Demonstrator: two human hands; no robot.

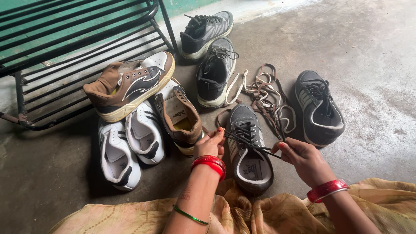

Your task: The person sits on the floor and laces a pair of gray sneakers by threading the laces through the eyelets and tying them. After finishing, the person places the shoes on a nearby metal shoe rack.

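Observation:
A dark grey sneaker (249,151) with black laces (247,132) lies on the concrete floor right in front of me, toe pointing away. My left hand (211,145) pinches a lace end at the shoe's left side. At the shoe's right side, my right hand (303,160) pinches the other lace end, pulled taut across the shoe. Both wrists wear red bangles.
A matching grey sneaker (320,108) lies to the right, with loose brown and white laces (264,93) between. Two more grey sneakers (214,56) sit farther back. Left are two white sneakers (130,147), two brown ones (130,84), and a black metal rack (65,47).

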